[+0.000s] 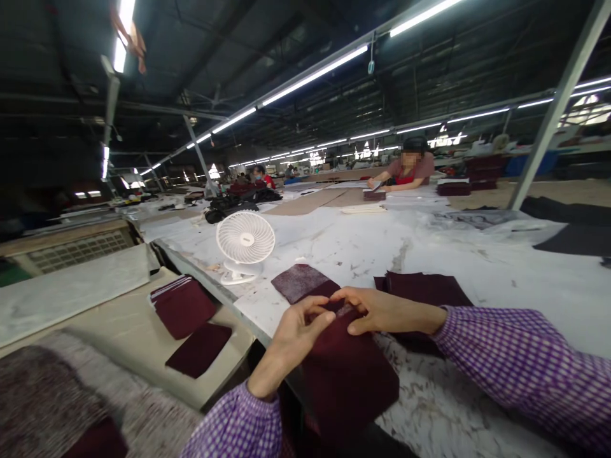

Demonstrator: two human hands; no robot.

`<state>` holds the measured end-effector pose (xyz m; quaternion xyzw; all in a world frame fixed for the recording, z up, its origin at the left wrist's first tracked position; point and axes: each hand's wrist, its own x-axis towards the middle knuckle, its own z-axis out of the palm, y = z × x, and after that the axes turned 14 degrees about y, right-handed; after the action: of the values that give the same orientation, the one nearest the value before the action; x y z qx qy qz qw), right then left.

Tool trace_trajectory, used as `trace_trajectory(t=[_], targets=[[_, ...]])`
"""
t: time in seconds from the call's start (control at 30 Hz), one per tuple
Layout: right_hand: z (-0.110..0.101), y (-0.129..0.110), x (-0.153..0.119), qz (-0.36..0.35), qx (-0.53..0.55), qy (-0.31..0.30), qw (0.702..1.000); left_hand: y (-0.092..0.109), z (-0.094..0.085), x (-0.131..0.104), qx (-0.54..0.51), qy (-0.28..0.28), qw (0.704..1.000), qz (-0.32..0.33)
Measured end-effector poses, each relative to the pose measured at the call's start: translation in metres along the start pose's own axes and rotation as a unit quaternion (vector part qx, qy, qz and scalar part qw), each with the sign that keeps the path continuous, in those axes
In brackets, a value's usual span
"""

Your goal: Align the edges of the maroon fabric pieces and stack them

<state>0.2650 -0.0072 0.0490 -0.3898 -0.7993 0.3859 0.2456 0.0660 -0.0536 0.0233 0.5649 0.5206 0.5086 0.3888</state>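
Note:
A dark maroon fabric piece (351,378) hangs from my two hands over the table's front edge. My left hand (292,337) pinches its upper edge between thumb and fingers. Close beside it, my right hand (384,310) is closed on the same edge, fingertips nearly meeting the left ones. Just beyond the hands lies a maroon piece with a greyish, speckled surface (298,281), partly hidden by them. Behind my right wrist rests a pile of maroon fabric pieces (429,287).
A white fan (245,238) stands on the white-covered table (324,232). On the lower surface at left lie a maroon stack (184,310) and a separate maroon piece (199,350). Across the table a co-worker (410,168) leans over fabric pieces. A metal post (554,108) rises at right.

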Motion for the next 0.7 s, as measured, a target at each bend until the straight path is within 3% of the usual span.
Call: trace_trajectory(t=[0.13,0.27,0.37,0.7], targets=[[-0.001,0.017,0.002,-0.071,-0.160,0.052,0.983,-0.008,0.027,0.011,0.207,0.036,0.967,0.144],[-0.009,0.034,0.001,-0.103,-0.315,0.150,0.931,-0.017,0.039,0.016,0.334,0.019,0.915,0.225],[-0.016,0.042,0.000,-0.134,-0.329,0.181,0.917,-0.023,0.040,0.016,0.361,0.013,0.897,0.256],[-0.010,0.046,-0.003,-0.214,-0.308,0.145,0.915,-0.023,0.045,0.012,0.501,-0.022,0.804,0.321]])
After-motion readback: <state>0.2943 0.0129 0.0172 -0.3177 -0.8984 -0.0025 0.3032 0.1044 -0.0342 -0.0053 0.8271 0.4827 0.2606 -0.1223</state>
